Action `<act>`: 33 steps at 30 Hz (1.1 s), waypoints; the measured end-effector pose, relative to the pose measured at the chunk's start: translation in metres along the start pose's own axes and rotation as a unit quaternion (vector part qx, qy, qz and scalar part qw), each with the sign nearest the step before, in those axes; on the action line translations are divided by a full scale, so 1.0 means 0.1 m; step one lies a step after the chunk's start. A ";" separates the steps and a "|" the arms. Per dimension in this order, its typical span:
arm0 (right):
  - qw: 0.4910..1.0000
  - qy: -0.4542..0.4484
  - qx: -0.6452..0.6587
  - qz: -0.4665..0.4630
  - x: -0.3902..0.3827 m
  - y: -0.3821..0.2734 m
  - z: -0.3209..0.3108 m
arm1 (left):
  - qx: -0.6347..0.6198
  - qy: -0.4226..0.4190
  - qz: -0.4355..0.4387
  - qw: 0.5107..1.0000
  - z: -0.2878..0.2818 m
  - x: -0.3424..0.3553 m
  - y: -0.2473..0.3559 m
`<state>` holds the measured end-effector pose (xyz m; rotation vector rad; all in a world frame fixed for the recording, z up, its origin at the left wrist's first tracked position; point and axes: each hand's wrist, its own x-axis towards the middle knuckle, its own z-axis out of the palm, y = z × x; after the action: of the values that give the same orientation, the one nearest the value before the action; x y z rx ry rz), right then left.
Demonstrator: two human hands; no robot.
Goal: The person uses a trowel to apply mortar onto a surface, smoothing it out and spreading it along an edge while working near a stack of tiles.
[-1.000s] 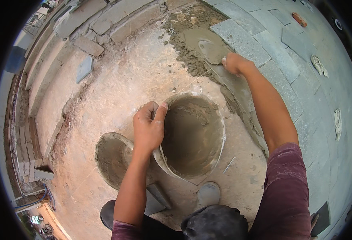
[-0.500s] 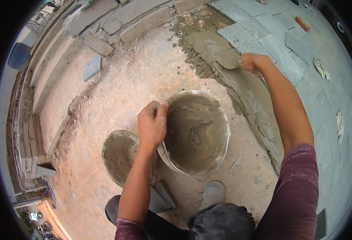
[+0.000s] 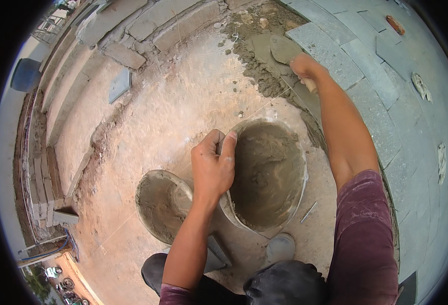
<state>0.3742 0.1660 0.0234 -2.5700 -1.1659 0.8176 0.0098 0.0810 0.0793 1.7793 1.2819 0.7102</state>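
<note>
My left hand grips the rim of a large bucket coated with wet grey mortar inside. A smaller mortar-coated bucket stands to its left. My right hand is closed on the wooden handle of a trowel, its blade lying on the spread grey mortar at the edge of the laid tiles. A thin string runs across the floor toward the mortar strip.
Grey stone tiles cover the right side, with a reddish brick and pale cloths on them. Concrete steps curve along the left, near a loose tile and a blue barrel. My boot is below the large bucket.
The whole view has shifted slightly. My right hand has moved the trowel blade up and away over the mortar. My left hand remains on the bucket rim.
</note>
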 end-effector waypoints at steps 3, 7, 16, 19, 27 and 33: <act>0.998 -0.039 -0.050 -0.014 0.09 -0.02 0.03 | 0.005 -0.007 -0.002 1.000 0.03 0.03 0.03; 0.993 -0.055 -0.097 -0.038 -0.16 -0.12 0.04 | 0.031 -0.013 -0.004 0.999 0.02 0.07 0.08; 0.990 0.006 -0.092 -0.107 -0.88 0.28 -0.46 | 0.035 -0.002 0.025 0.999 0.06 0.03 0.09; 0.992 0.057 -0.046 -0.107 -1.28 0.82 -0.53 | 0.046 0.003 0.023 0.999 0.06 0.03 0.10; 0.997 0.058 -0.036 -0.036 -1.76 1.37 -0.08 | 0.059 0.027 0.021 0.998 -0.12 -0.01 -0.19; 0.997 0.069 -0.025 -0.030 -1.66 1.33 0.10 | 0.038 0.042 0.038 0.998 -0.13 -0.06 -0.28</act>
<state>0.3638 -0.0467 0.0296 -2.5700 -1.2307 0.5946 -0.0166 0.0829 0.0625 1.8854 1.3165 0.7958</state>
